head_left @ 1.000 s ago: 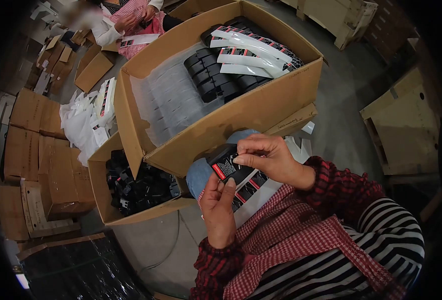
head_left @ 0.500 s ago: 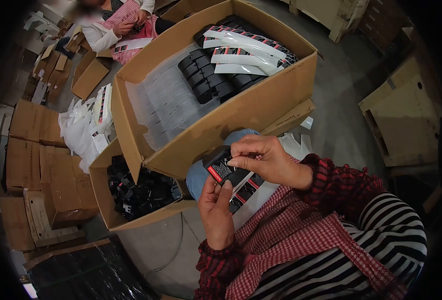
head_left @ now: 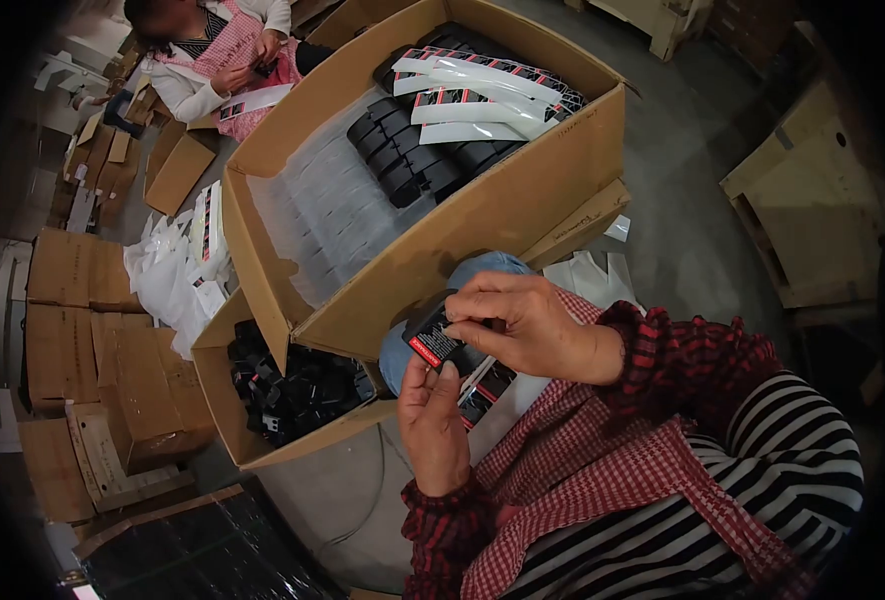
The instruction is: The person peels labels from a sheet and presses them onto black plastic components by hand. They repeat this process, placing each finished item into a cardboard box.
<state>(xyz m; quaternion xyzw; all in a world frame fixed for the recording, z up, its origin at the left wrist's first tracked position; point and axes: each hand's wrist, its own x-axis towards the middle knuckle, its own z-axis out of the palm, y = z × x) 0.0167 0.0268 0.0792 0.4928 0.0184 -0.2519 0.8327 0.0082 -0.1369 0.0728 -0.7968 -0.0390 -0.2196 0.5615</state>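
Note:
My left hand (head_left: 435, 430) grips the lower edge of a small black part (head_left: 425, 318) between thumb and fingers. A black label (head_left: 430, 346) with white print and a red end lies on its face. My right hand (head_left: 534, 325) is closed in a pinch at the part's upper right side, its fingertips touching the label area; what they pinch is hidden. Under my hands, a strip of black-and-red labels on white backing (head_left: 487, 398) rests across my lap.
Ahead stands a large cardboard box (head_left: 462, 240) holding ribbed black parts (head_left: 397, 150), cloudy plastic sheeting (head_left: 332, 200) and label strips (head_left: 487, 90). A lower box (head_left: 292, 385) contains small black parts. Stacked cartons (head_left: 147, 385) stand left. Another person (head_left: 227, 60) sits at upper left.
The view has shifted slightly. My left fingers still hold the black part, while my right hand has moved a little across its face toward the left.

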